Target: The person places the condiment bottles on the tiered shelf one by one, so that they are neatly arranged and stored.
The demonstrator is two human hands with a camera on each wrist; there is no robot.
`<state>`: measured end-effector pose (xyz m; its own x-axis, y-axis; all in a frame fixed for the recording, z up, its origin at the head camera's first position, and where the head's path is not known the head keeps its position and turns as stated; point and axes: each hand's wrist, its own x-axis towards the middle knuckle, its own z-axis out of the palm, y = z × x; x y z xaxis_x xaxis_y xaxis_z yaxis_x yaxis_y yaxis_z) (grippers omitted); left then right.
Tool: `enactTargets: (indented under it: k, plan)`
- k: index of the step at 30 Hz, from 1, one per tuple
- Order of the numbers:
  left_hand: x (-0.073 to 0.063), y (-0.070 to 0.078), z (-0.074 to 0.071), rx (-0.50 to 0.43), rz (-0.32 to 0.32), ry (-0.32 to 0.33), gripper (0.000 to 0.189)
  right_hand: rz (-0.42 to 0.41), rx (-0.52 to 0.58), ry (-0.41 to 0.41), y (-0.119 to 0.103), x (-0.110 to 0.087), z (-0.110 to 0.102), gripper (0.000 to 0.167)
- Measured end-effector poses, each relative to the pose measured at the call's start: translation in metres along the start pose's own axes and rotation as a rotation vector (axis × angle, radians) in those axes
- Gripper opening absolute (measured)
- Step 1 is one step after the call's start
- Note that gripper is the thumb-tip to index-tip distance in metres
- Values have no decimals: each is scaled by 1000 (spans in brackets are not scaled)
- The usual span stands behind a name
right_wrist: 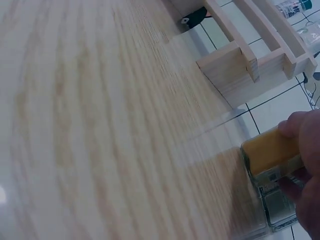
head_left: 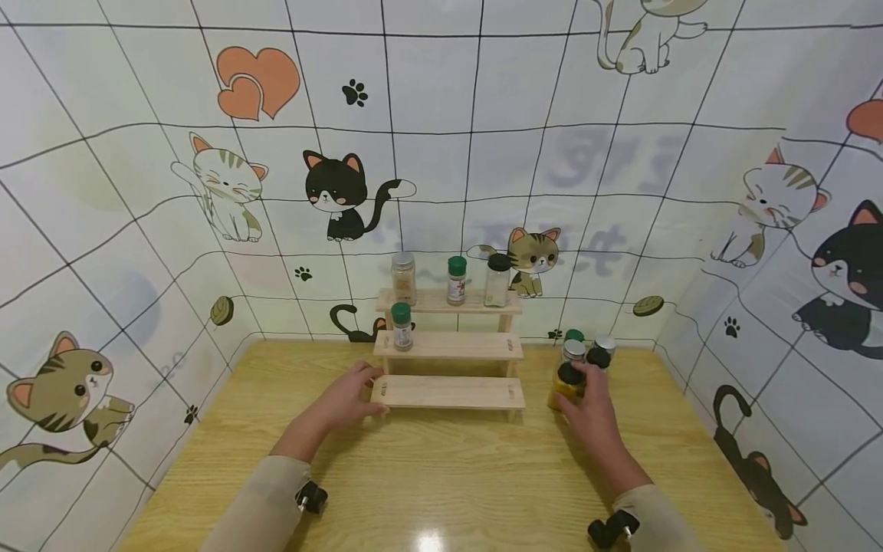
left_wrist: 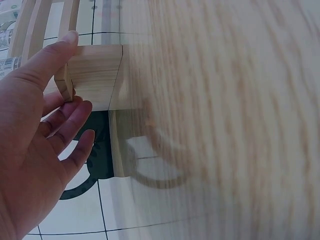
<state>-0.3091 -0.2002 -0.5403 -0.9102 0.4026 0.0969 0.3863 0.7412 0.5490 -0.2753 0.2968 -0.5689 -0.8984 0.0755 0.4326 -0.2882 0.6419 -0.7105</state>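
A three-tiered wooden rack [head_left: 448,392] stands on the table. At the left end of its lowest step, my left hand [head_left: 350,397] pinches the board, the thumb on top and fingers beneath in the left wrist view. My right hand [head_left: 595,410] holds a spice jar [right_wrist: 272,151] with yellow contents and a black lid, right of the rack. Close behind it are other jars, among them a silver-lidded jar [head_left: 572,351] and a black-lidded jar [head_left: 598,358]. A green-lidded shaker [head_left: 402,330] stands on the middle step, at its left.
Along the top step stand a silver-lidded jar [head_left: 404,282], a green-lidded shaker [head_left: 457,284] and a black-lidded jar [head_left: 497,285]. The wood-grain table [head_left: 441,475] meets cat-patterned walls [head_left: 428,92] behind and at both sides.
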Motion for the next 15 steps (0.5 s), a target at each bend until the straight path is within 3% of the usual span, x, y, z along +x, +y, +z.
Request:
enactTargets:
  k: [9, 15]
  plan:
    - [0, 0, -1, 3, -17, 0, 68, 10, 34, -21, -1, 3, 1, 72]
    - [0, -1, -1, -5, 2, -2, 68, -33, 93, 76, -14, 10, -3, 73]
